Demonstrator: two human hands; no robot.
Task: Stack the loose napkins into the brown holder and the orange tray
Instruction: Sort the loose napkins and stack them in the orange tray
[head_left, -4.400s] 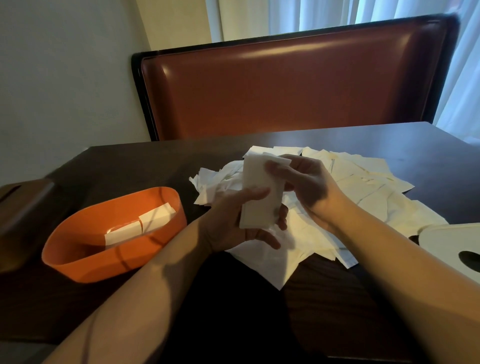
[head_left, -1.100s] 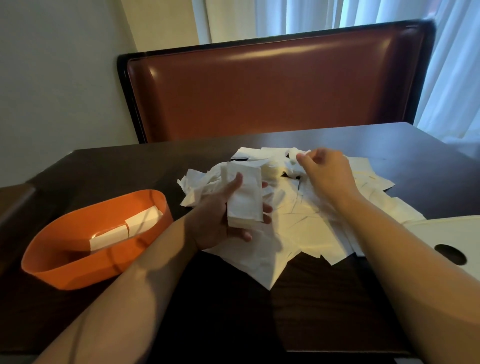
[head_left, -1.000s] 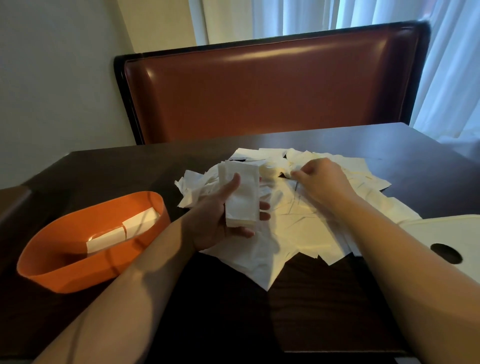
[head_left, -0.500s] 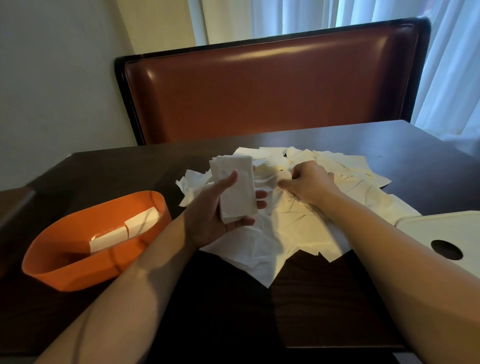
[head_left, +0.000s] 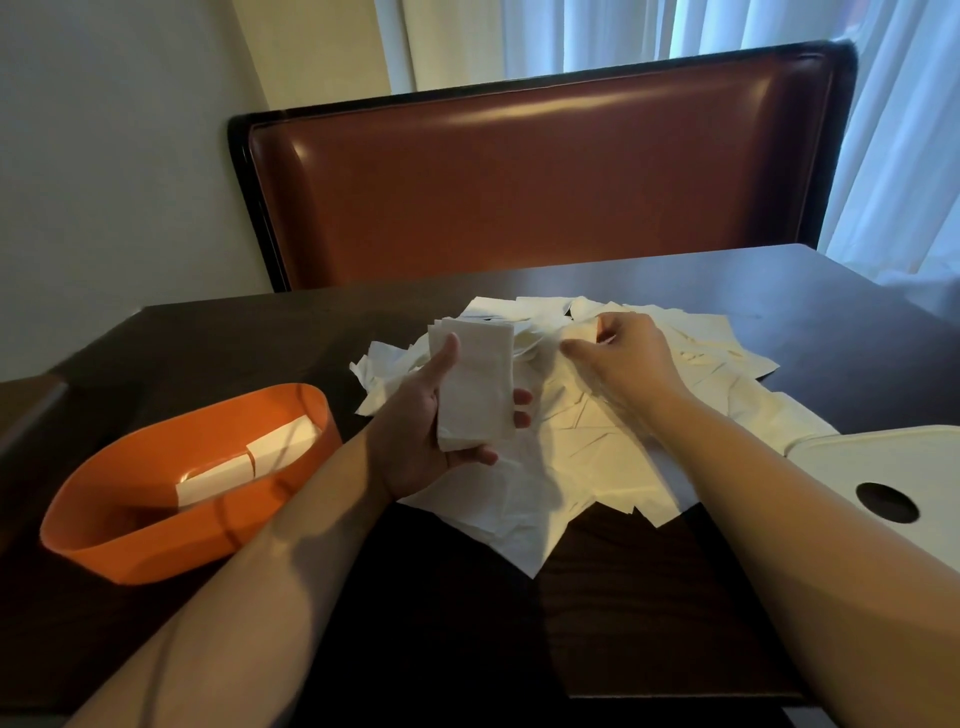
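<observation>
Left hand (head_left: 415, 441) grips napkin stack (head_left: 475, 387); right hand (head_left: 623, 358) pinches napkin (head_left: 582, 330) — over pile.

Right hand (head_left: 626, 358) drew back from pile's far edge, now pinching napkin (head_left: 582, 332) beside held stack (head_left: 475, 384).

Dark wood table (head_left: 519, 613). On it: orange tray (head_left: 130, 540) at 9 o'clock, loose napkin pile (head_left: 587, 457) at center, white lid (head_left: 904, 467) at 3 o'clock.
</observation>
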